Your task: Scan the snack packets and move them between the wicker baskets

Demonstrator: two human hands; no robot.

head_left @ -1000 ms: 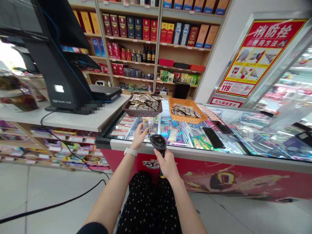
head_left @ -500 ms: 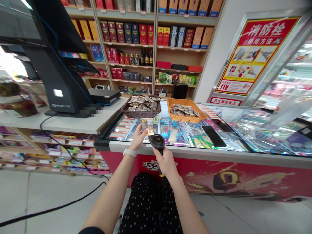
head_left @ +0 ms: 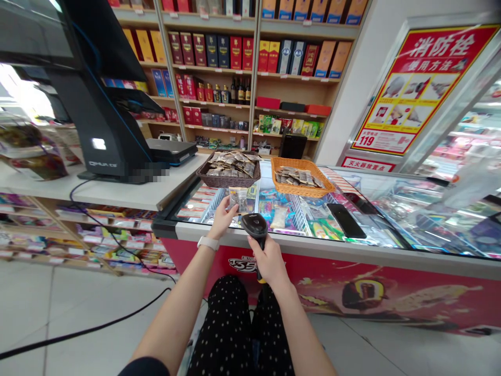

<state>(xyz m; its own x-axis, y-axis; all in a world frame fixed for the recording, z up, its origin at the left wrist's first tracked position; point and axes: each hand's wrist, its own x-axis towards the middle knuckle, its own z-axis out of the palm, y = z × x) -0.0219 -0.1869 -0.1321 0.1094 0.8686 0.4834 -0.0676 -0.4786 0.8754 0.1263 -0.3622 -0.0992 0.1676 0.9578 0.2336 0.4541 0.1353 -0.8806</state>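
Note:
My left hand (head_left: pixel 224 218), with a white watch on its wrist, holds a small clear snack packet (head_left: pixel 238 198) over the freezer's glass top. My right hand (head_left: pixel 270 258) is wrapped round the handle of a black barcode scanner (head_left: pixel 254 224). The scanner's head is just to the right of and below the packet, apart from it. Behind the packet sits a dark brown wicker basket (head_left: pixel 229 181) heaped with similar small packets. To its right, an orange basket (head_left: pixel 303 190) holds more of them.
A black phone (head_left: pixel 346 220) lies on the freezer's glass at right. On the counter (head_left: pixel 129 196) at left stands a checkout terminal (head_left: pixel 104 120); its black cable (head_left: pixel 117 317) trails down towards the floor. The red freezer front (head_left: pixel 332 282) is close to my knees. Shelves of boxes (head_left: pixel 211 52) line the back.
The view has shifted slightly, so the surroundings sit a little further right. The bright orange glow on the packet's lower part is gone. Both hands keep their holds.

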